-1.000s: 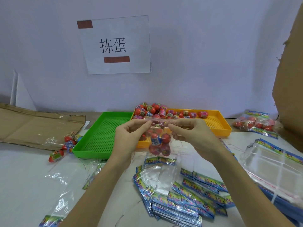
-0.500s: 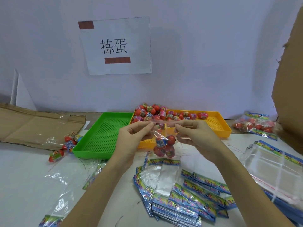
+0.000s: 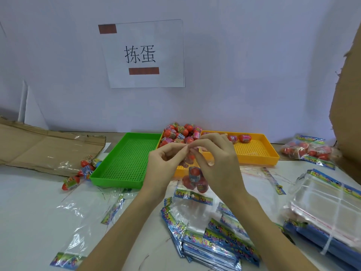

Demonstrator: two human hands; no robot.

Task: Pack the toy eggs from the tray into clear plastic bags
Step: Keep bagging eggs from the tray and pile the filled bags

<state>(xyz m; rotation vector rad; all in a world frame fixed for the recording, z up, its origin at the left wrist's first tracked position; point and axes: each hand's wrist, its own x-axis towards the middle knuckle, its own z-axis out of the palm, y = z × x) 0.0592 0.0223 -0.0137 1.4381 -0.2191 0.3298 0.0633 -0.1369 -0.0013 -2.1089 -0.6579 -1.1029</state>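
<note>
Pale wall behind the bench (image 3: pixel 29 212), bearing a paper sign (image 3: pixel 144 53) with two printed characters. On the white bench, a green tray (image 3: pixel 125 159) lies just beside a yellow tray (image 3: pixel 254 151), the two touching along one side. Toy eggs (image 3: pixel 180 133), red with printed bands, are heaped in the yellow tray's far left corner; a few more lie along its far wall. I hold a clear plastic bag (image 3: pixel 194 178) in the air above the near edge of the yellow tray, several eggs hanging in its bottom. My left hand (image 3: pixel 164 165) pinches the bag's top edge between thumb and forefinger, the other fingers curled. My right hand (image 3: pixel 216 161) pinches the same edge just beside it, fingertips of both hands nearly touching. Below my hands lies a stack of empty bags (image 3: pixel 211 237) with coloured header strips. A second, bound stack of bags (image 3: pixel 328 212) sits at the right. Filled bags (image 3: pixel 306 149) rest at the far right, near a cardboard panel (image 3: pixel 347 94). Loose eggs (image 3: pixel 84 171) lie left of the green tray, beside flattened cardboard (image 3: pixel 45 147)
</note>
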